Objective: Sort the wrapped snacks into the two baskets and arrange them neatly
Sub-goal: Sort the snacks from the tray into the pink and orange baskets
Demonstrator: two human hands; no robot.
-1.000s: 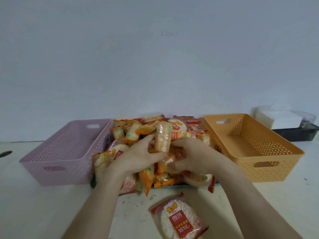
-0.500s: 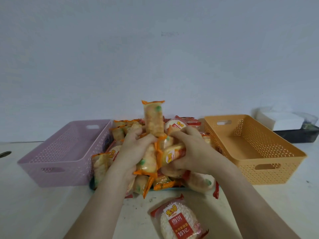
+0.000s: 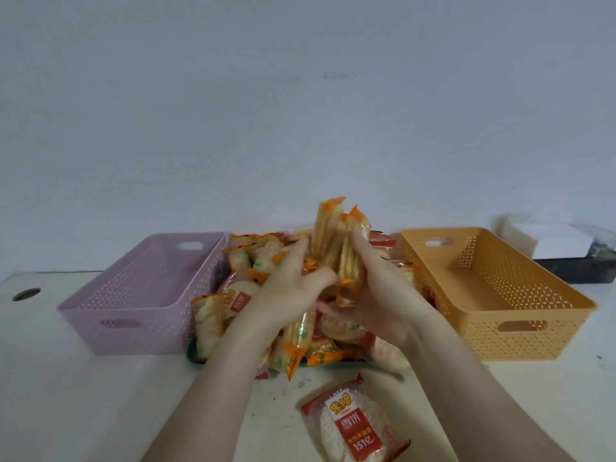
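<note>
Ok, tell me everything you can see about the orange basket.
The orange basket is a rectangular, plastic-looking tub with lattice-holed walls and a slot handle in each short end. It stands upright on the white table, right of the snack pile, long side running away from the camera. Nothing shows inside it. Neither the left hand nor the right hand touches it.

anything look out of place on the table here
One red-labelled round cracker packet lies alone on the table, nearer the camera than the heaped snack pile and apart from it.
</note>
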